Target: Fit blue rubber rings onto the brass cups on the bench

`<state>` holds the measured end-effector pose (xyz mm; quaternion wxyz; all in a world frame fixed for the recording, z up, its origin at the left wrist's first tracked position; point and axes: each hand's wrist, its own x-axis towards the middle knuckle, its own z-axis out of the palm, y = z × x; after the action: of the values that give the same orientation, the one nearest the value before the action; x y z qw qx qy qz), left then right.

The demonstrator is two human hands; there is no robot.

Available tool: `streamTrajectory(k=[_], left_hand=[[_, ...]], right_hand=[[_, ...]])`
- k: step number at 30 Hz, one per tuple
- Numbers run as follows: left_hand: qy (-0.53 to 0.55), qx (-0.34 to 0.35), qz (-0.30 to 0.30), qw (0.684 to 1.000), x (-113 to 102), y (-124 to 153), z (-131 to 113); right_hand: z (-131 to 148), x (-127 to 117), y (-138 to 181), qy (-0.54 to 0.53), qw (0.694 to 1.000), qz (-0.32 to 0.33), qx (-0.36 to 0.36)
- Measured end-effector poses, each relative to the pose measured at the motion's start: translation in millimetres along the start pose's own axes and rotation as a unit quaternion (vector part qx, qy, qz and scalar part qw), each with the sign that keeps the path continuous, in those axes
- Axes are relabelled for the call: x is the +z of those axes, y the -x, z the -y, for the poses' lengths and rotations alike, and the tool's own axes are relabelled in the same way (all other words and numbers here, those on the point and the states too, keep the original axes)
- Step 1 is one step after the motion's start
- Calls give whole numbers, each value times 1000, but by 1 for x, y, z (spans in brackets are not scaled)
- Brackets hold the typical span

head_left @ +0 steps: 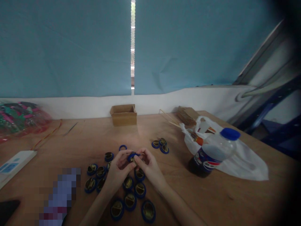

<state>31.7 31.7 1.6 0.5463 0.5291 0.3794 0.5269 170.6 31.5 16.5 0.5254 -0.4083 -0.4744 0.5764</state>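
Both my hands meet over the middle of the wooden table (235, 201). My left hand (118, 171) and my right hand (148, 164) are closed together in a pinch on one small round piece with a blue rim and gold centre (133, 156). Several more of these blue-rimmed gold discs (130, 201) lie on the table under and in front of my hands. A small group of three discs (160, 145) sits apart to the right. A single blue ring (122, 147) lies just beyond my left hand.
A small open cardboard box (123, 115) stands at the back by the wall. A soda bottle with a blue cap (213, 153) leans on a white plastic bag (244, 163) at the right. A white power strip (14, 163) and a red bag of items (21, 117) lie left.
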Motion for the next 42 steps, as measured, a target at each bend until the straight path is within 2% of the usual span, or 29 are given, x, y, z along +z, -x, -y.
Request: streamTrajectory(k=[3, 7, 12, 17, 24, 31, 40, 42], left_hand=[[-7, 7, 1, 1000, 1, 0, 0], [-38, 24, 18, 999, 2, 2, -2], [-27, 20, 49, 998, 1, 3, -3], [-26, 27, 50, 998, 2, 3, -1], [-104, 46, 19, 993, 1, 3, 3], [-140, 78, -17, 987, -1, 1, 8], [-125, 82, -53, 987, -8, -3, 11], [-109, 74, -51, 990, -7, -3, 8]], right_hand=[[-1, 0, -1, 38, 999, -25, -8], [-3, 0, -2, 90, 993, -52, -53], [-9, 2, 0, 117, 987, -62, -89], [-12, 3, 2, 139, 981, -67, -121], [-21, 0, -1, 205, 961, -52, -180], [-19, 3, 4, 244, 945, -25, -216], [1, 3, 7, 273, 939, 27, -205], [3, 3, 8, 265, 943, 18, -201]])
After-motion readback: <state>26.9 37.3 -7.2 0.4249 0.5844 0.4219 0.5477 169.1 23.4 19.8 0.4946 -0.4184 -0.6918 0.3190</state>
